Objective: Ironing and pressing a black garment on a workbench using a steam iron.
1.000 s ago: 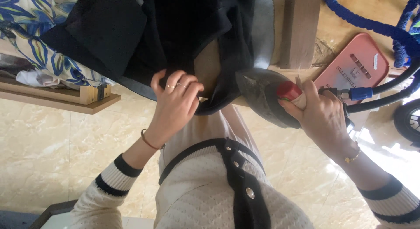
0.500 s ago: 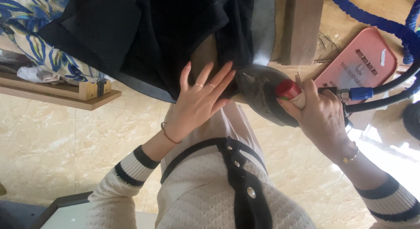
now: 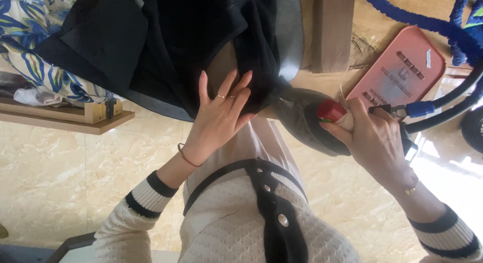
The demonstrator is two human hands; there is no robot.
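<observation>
In the head view, a black garment (image 3: 166,41) is seen draped over a padded board edged in grey (image 3: 291,36), at the near edge of the tabletop. The left hand (image 3: 219,119) is laid flat on the cloth with its fingers (image 3: 230,84) spread and straight, nothing being gripped; its grip is wide open and pressed palm-down, the wrist bent back and the forearm raised from the lower left. A dark steam iron (image 3: 302,119) is held by the right hand (image 3: 375,142), whose grip is closed around the handle by the red knob (image 3: 330,111), the soleplate tip being set just beside the garment's lower right edge. A blue-collared hose (image 3: 427,109) is seen trailing off to the right from the iron's rear. A pink flat pad (image 3: 405,72) lies beyond it.

The smoothing of the cloth before pressing is judged to be the step in hand. The next move is judged to call for the left fingers to be kept well away from the iron's tip.
</observation>
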